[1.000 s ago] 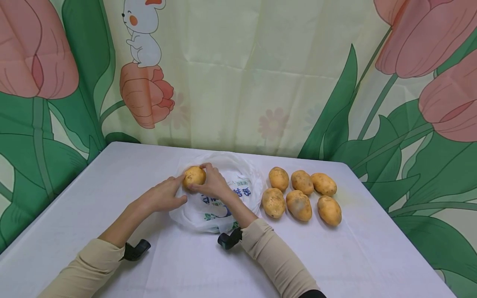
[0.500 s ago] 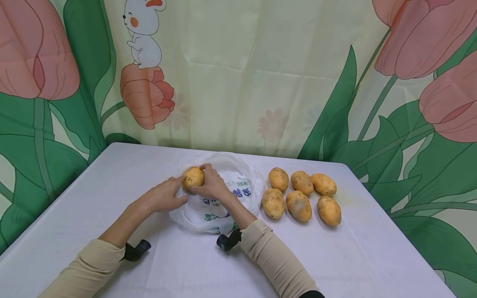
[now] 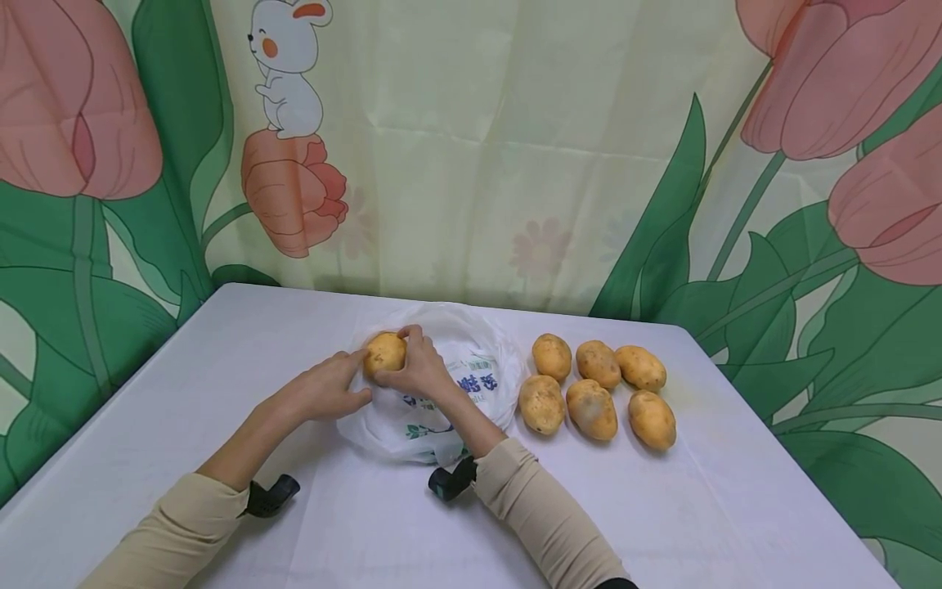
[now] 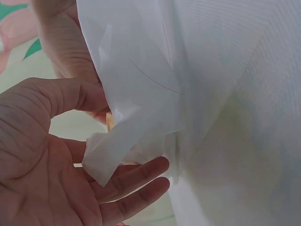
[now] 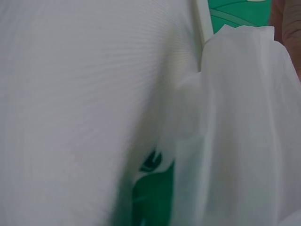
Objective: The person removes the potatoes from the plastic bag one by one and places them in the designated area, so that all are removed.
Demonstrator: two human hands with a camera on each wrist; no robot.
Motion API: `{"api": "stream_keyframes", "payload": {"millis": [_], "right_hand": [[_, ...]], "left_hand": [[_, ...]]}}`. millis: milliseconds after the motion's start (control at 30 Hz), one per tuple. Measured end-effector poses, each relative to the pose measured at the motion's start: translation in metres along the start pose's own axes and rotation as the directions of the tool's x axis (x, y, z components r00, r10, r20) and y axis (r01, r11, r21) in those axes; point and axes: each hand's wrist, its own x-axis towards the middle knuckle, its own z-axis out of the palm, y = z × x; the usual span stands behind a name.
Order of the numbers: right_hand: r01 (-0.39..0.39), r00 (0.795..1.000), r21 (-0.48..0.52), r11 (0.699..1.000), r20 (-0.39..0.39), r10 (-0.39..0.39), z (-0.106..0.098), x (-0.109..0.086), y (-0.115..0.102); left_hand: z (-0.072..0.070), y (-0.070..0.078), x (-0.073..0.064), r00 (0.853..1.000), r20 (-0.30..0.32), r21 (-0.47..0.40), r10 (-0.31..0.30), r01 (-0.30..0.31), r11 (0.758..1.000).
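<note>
A yellow potato (image 3: 385,354) sits at the left side of a white plastic bag (image 3: 434,446) with blue and green print, which lies spread on the table. My right hand (image 3: 421,364) holds it from the right, thumb in front and fingers behind. From the left, the fingertips of my left hand (image 3: 327,388) touch the potato, fingers extended and thumb apart. In the left wrist view the bag (image 4: 141,70) hangs across the left hand (image 4: 51,155) and hides some fingers. The bag (image 5: 240,122) fills much of the right wrist view, leaving only a sliver of hand (image 5: 291,33).
Several loose potatoes (image 3: 592,409) lie in two rough rows right of the bag. A white cloth covers the table (image 3: 383,532). Behind its far edge hangs a curtain (image 3: 456,164) printed with tulips and a rabbit.
Both hands and the potato keep almost the same place over the bag. The whole head view has shifted very slightly.
</note>
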Motion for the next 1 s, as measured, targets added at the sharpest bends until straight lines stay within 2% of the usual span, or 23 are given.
{"api": "stream_keyframes", "payload": {"millis": [333, 600, 1000], "right_hand": [[0.001, 0.999, 0.038, 0.999, -0.041, 0.001, -0.002, -0.005, 0.005], [0.017, 0.998, 0.095, 0.995, -0.066, -0.01, -0.01, -0.012, 0.012], [0.066, 0.995, 0.118, 0.991, -0.079, -0.057, -0.025, -0.025, 0.019]], "left_hand": [[0.001, 0.0, 0.0, 1.0, -0.006, -0.012, 0.0, 0.0, 1.0], [0.002, -0.002, 0.003, 1.0, -0.001, -0.004, -0.015, 0.015, 1.0], [0.001, -0.001, 0.0, 1.0, -0.012, 0.001, -0.023, 0.023, 1.0]]}}
